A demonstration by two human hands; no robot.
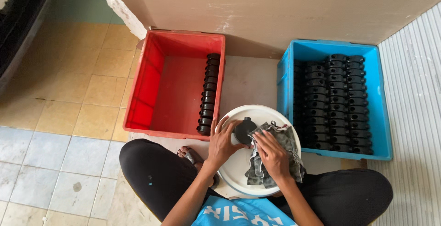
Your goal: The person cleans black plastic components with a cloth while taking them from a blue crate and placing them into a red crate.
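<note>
Left hand (223, 143) grasps black round part (244, 130) over white lid (239, 161); right hand (272, 155) clenches grey rag (287, 139) against it (red crate (151, 88) left, blue crate (379, 97) right).

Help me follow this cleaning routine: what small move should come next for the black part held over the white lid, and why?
Probably keep rubbing: the left hand steadies the black part on the white lid while the right hand presses the grey cloth against it. Afterwards it likely joins the row in the red crate.
</note>
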